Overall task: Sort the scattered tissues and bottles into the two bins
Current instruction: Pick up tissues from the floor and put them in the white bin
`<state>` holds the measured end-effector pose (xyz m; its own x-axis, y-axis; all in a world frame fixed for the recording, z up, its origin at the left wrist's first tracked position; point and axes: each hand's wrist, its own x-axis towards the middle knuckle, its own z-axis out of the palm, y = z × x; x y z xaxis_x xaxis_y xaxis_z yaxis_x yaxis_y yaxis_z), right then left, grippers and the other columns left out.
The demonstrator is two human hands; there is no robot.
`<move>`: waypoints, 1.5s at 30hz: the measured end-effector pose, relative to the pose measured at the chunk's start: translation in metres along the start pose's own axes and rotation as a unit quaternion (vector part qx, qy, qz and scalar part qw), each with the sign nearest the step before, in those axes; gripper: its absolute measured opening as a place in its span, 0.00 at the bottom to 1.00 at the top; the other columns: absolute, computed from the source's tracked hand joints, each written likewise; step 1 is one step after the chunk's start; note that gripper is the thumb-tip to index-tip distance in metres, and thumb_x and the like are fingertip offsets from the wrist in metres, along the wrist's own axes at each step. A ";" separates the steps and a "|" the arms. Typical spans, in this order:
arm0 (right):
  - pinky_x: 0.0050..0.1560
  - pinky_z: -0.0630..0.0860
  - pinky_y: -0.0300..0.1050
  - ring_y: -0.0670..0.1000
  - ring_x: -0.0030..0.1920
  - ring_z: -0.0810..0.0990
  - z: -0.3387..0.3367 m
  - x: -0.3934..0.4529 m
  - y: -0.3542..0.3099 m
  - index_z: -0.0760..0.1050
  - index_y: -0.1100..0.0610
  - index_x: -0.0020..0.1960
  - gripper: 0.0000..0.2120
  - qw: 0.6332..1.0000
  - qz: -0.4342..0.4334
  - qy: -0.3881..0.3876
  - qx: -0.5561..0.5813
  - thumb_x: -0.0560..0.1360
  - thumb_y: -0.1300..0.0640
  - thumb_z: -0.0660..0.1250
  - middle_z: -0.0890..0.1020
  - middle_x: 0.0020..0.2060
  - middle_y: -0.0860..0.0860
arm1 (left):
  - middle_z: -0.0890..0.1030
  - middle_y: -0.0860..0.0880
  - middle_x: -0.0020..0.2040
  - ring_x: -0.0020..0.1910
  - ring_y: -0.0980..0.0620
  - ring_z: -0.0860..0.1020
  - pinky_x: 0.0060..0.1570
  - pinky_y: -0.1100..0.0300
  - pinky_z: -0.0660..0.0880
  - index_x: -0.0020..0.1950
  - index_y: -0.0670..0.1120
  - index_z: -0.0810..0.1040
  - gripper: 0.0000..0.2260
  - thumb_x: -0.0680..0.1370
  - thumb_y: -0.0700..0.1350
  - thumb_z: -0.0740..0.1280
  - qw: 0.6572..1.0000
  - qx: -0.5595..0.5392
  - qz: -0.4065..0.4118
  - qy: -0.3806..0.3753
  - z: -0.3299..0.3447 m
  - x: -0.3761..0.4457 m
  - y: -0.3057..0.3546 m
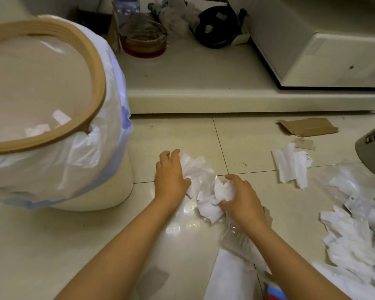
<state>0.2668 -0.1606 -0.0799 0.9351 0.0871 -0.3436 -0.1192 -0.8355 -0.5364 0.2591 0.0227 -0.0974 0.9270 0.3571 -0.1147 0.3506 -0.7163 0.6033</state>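
The right hand point(241, 198) is clenched around a crumpled white tissue wad point(222, 191), fingers curled over its top, the wad bulging out on the thumb side. More tissues point(195, 169) lie flat on the tiled floor point(247, 137) just beside that wad; the left hand point(171, 176) rests palm-down on their edge with fingers loosely bent, pressing rather than gripping. Under the right wrist lies a crushed clear plastic bottle point(236, 234), touching the forearm.

Left of the left hand stands a round bin point(100, 83) with a tan rim, lined with a white plastic bag; a few tissue scraps point(41, 126) sit at its bottom. Right of the right hand, apart from it, a folded tissue point(290, 165) lies on the floor, and a larger heap of tissues point(355, 245) with clear plastic film spreads near the frame's edge. No writing can be read.
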 end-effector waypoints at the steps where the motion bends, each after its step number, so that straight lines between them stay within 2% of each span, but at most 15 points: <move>1: 0.45 0.71 0.45 0.50 0.48 0.75 -0.001 -0.001 -0.001 0.68 0.42 0.65 0.29 1.000 0.003 0.001 0.006 0.66 0.54 0.73 0.74 0.54 0.48 | 0.62 0.44 0.71 0.65 0.43 0.66 0.60 0.57 0.68 0.75 0.47 0.57 0.38 0.69 0.42 0.73 1.000 -0.011 -0.025 -0.011 -0.003 -0.001 0.000; 5: 0.49 0.73 0.47 0.53 0.54 0.77 -0.005 -0.008 -0.003 0.70 0.45 0.64 0.28 0.999 0.002 0.034 0.028 0.66 0.59 0.71 0.77 0.55 0.49 | 0.61 0.42 0.70 0.66 0.42 0.64 0.62 0.57 0.67 0.76 0.45 0.54 0.47 0.64 0.42 0.78 0.990 -0.007 -0.126 -0.058 -0.017 -0.006 -0.001; 8: 0.49 0.74 0.48 0.53 0.53 0.78 -0.011 -0.015 -0.006 0.73 0.46 0.62 0.26 0.997 -0.002 0.061 0.046 0.66 0.61 0.69 0.79 0.54 0.49 | 0.62 0.42 0.68 0.65 0.42 0.67 0.59 0.57 0.69 0.74 0.45 0.57 0.48 0.61 0.45 0.82 0.982 -0.014 -0.178 -0.065 -0.024 -0.013 -0.003; 10: 0.48 0.73 0.46 0.53 0.53 0.78 -0.013 -0.020 -0.008 0.73 0.46 0.62 0.25 0.996 -0.004 0.063 0.058 0.67 0.61 0.68 0.79 0.54 0.48 | 0.66 0.42 0.65 0.61 0.43 0.72 0.53 0.57 0.72 0.71 0.44 0.61 0.44 0.61 0.44 0.82 0.978 -0.050 -0.192 -0.067 -0.025 -0.018 -0.004; 13: 0.48 0.73 0.46 0.52 0.52 0.78 -0.015 -0.029 -0.013 0.73 0.47 0.62 0.24 0.995 -0.012 0.062 0.077 0.68 0.62 0.67 0.79 0.53 0.47 | 0.77 0.46 0.57 0.50 0.47 0.76 0.44 0.56 0.74 0.62 0.44 0.71 0.29 0.64 0.41 0.79 0.973 -0.103 -0.187 -0.086 -0.025 -0.027 -0.004; 16: 0.44 0.73 0.44 0.51 0.48 0.79 -0.021 -0.036 -0.020 0.74 0.49 0.58 0.21 0.988 -0.022 0.082 0.127 0.68 0.64 0.67 0.79 0.47 0.45 | 0.80 0.44 0.50 0.46 0.44 0.78 0.45 0.52 0.75 0.51 0.42 0.74 0.16 0.67 0.41 0.75 0.980 -0.122 -0.146 -0.051 -0.032 -0.037 -0.001; 20: 0.39 0.73 0.40 0.49 0.44 0.79 -0.035 -0.045 -0.026 0.75 0.48 0.54 0.17 0.972 -0.035 0.118 0.198 0.69 0.64 0.70 0.78 0.41 0.41 | 0.79 0.44 0.43 0.42 0.43 0.78 0.38 0.52 0.73 0.48 0.41 0.73 0.08 0.71 0.39 0.69 0.992 -0.120 -0.049 0.012 -0.058 -0.057 0.014; 22: 0.39 0.74 0.39 0.47 0.43 0.79 -0.042 -0.052 -0.028 0.75 0.49 0.52 0.14 0.963 -0.048 0.130 0.231 0.70 0.62 0.71 0.79 0.42 0.42 | 0.79 0.46 0.43 0.41 0.45 0.78 0.37 0.53 0.75 0.50 0.44 0.73 0.08 0.73 0.39 0.67 0.994 -0.106 0.007 0.026 -0.079 -0.068 0.029; 25: 0.44 0.79 0.47 0.49 0.45 0.80 -0.054 -0.063 -0.033 0.77 0.49 0.50 0.13 0.949 -0.068 0.133 0.278 0.70 0.62 0.72 0.82 0.44 0.46 | 0.79 0.48 0.44 0.40 0.47 0.78 0.31 0.53 0.76 0.54 0.47 0.72 0.12 0.72 0.39 0.67 0.990 -0.111 0.069 0.055 -0.119 -0.083 0.054; 27: 0.47 0.80 0.51 0.50 0.45 0.80 -0.062 -0.072 -0.041 0.78 0.50 0.50 0.13 0.944 -0.088 0.125 0.294 0.69 0.63 0.73 0.82 0.44 0.47 | 0.79 0.49 0.43 0.40 0.49 0.78 0.36 0.49 0.78 0.53 0.47 0.72 0.12 0.72 0.39 0.68 0.983 -0.114 0.112 0.086 -0.149 -0.090 0.068; 29: 0.48 0.80 0.51 0.50 0.45 0.81 -0.070 -0.082 -0.054 0.78 0.52 0.51 0.13 0.935 -0.109 0.125 0.313 0.69 0.65 0.73 0.82 0.44 0.48 | 0.79 0.49 0.43 0.40 0.49 0.77 0.40 0.48 0.77 0.53 0.48 0.72 0.12 0.72 0.40 0.69 0.976 -0.101 0.152 0.117 -0.179 -0.099 0.079; 33: 0.47 0.80 0.48 0.51 0.47 0.81 -0.080 -0.100 -0.086 0.78 0.53 0.51 0.15 0.914 -0.139 0.120 0.362 0.68 0.67 0.73 0.82 0.46 0.50 | 0.79 0.49 0.42 0.40 0.48 0.78 0.36 0.51 0.76 0.54 0.51 0.72 0.15 0.71 0.41 0.70 0.956 -0.077 0.204 0.195 -0.236 -0.112 0.084; 37: 0.44 0.80 0.45 0.50 0.46 0.82 -0.086 -0.115 -0.122 0.78 0.52 0.51 0.14 0.899 -0.174 0.101 0.390 0.69 0.67 0.72 0.82 0.46 0.50 | 0.78 0.54 0.45 0.42 0.53 0.75 0.36 0.64 0.68 0.53 0.51 0.74 0.15 0.70 0.41 0.71 0.947 -0.109 0.117 0.279 -0.288 -0.104 0.062; 41: 0.43 0.80 0.44 0.50 0.45 0.82 -0.087 -0.127 -0.152 0.79 0.53 0.51 0.15 0.889 -0.207 0.090 0.398 0.69 0.69 0.71 0.83 0.45 0.51 | 0.79 0.48 0.52 0.49 0.46 0.77 0.44 0.56 0.72 0.60 0.46 0.75 0.18 0.71 0.41 0.70 0.955 -0.103 -0.036 0.274 -0.317 -0.080 0.018; 45: 0.44 0.81 0.46 0.51 0.44 0.82 -0.090 -0.132 -0.171 0.78 0.57 0.53 0.15 0.878 -0.207 0.081 0.424 0.69 0.70 0.71 0.83 0.45 0.52 | 0.77 0.43 0.60 0.54 0.43 0.77 0.44 0.55 0.70 0.66 0.44 0.69 0.26 0.71 0.44 0.74 0.974 -0.016 -0.092 0.206 -0.325 -0.069 -0.004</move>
<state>0.1941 -0.0775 0.1265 0.9839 0.1520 0.0945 0.1017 -0.0404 -0.9940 0.1509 0.1957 0.1648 0.7141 0.6930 0.0989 0.4954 -0.6001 0.6281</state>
